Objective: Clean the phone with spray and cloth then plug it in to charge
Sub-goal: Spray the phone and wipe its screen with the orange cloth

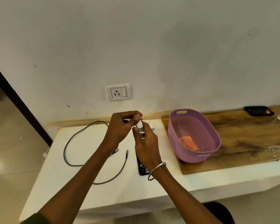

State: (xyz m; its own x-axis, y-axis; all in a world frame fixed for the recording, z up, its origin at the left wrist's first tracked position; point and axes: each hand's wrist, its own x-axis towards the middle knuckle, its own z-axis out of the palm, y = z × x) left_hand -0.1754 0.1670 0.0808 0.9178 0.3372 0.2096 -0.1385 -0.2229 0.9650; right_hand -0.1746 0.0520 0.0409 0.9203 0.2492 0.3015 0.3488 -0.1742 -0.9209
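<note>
Grey charging cable lies in a loose loop on the white tabletop, left of the left hand and partly passing under the left forearm; one free plug end lies between the two forearms, just left of the phone.

Left hand is raised above the tabletop, fingers curled, thumb and fingertips pinching the small clear cap at the top of the spray bottle.

Spray bottle is small, white at the nozzle, upright between the two hands. Its lower body is hidden by the right hand.

Right hand grips the bottle's lower part, fingers wrapped round it. A metal bangle sits on the right wrist.

Phone is dark, lying flat on the tabletop directly below the right hand and wrist; only its near end shows, screen lit.

Wall socket with switch is on the wall beyond and above the hands.

Right of the right hand: purple perforated basket standing on a wooden board, with an orange folded cloth inside, on the basket's floor. Far right, well apart from the hands, a second dark phone lies on the board near the wall.
</note>
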